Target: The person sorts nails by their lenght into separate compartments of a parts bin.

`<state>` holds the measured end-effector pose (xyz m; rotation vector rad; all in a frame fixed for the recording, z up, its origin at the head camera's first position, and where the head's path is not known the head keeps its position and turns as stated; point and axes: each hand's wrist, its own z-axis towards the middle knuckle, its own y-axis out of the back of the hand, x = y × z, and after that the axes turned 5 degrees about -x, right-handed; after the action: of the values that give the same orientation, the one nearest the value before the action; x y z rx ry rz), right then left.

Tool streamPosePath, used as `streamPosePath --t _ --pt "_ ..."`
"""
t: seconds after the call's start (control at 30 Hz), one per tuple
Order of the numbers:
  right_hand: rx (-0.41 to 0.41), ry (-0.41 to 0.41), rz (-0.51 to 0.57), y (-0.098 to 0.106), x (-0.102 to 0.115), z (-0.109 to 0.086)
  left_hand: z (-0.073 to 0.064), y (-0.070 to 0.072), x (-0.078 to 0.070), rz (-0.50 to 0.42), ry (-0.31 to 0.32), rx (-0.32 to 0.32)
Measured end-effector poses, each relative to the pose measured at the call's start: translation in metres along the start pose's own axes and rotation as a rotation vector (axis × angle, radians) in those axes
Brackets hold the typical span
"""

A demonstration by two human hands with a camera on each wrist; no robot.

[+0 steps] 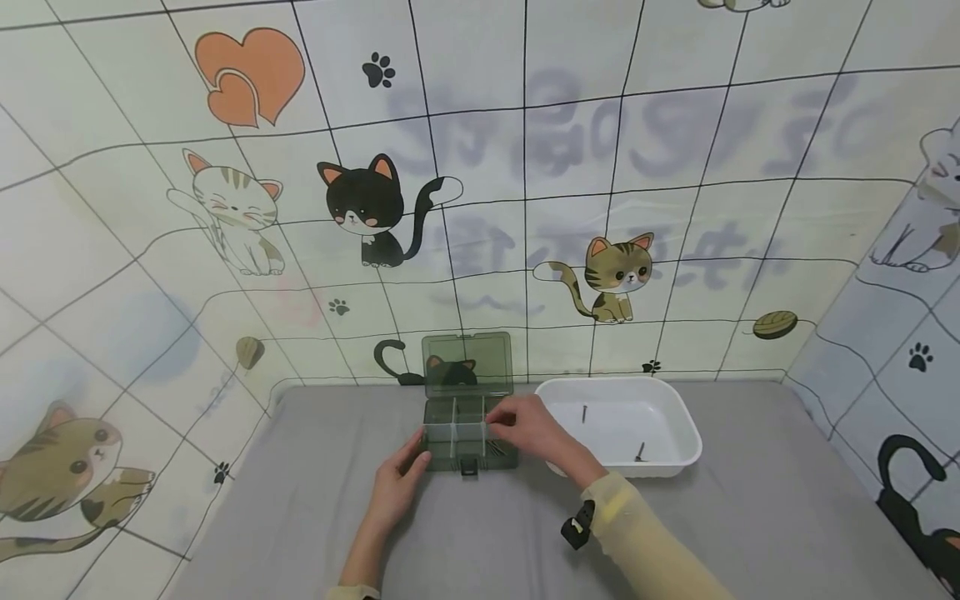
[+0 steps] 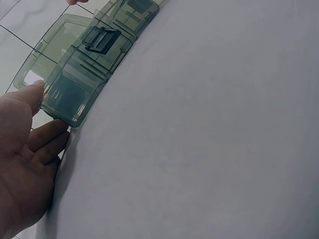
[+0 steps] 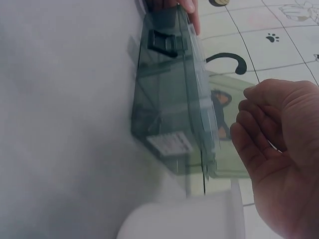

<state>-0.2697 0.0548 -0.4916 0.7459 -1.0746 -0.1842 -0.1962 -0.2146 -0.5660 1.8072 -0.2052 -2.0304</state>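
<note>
Left hand (image 1: 396, 486) grips translucent green rectangular plastic box (image 1: 442, 454); right hand (image 1: 531, 427) curled, hold unclear. Likely light, stiff; grasp at ends.

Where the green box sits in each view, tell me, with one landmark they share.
Head: green box low centre, left of the white tray.
Left wrist: green box at upper left, slanted.
Right wrist: green box upper centre.
Shared landmark: its dark latch.

- In front of the green box (image 1: 442, 454): grey cloth (image 1: 483, 546), passable between the forearms (image 1: 367, 542).
- Behind it: raised lid (image 1: 468, 354) bars passage.
- Right: right hand (image 1: 528, 425), white tray (image 1: 615, 425) obstruct.
- Left: left hand (image 1: 395, 483) blocks.
</note>
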Motion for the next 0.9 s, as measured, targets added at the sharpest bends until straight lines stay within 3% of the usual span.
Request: streamPosePath --t 0.3,0.53,0.67,0.9 --pt "-0.022 -0.021 0.009 0.022 -0.016 -0.015 -0.001 0.0 0.001 -0.003 0.008 0.003" --pt "-0.075 0.01 0.031 0.046 -0.032 -0.026 0.001 0.0 0.001 0.007 0.003 -0.02" --pt "-0.087 -0.025 -0.002 0.06 -0.043 -0.032 0.001 -0.001 0.002 0.017 -0.011 -0.018" --pt "-0.055 -0.157 -0.069 0.091 -0.068 -0.052 0.0 -0.001 -0.002 0.005 0.032 -0.008"
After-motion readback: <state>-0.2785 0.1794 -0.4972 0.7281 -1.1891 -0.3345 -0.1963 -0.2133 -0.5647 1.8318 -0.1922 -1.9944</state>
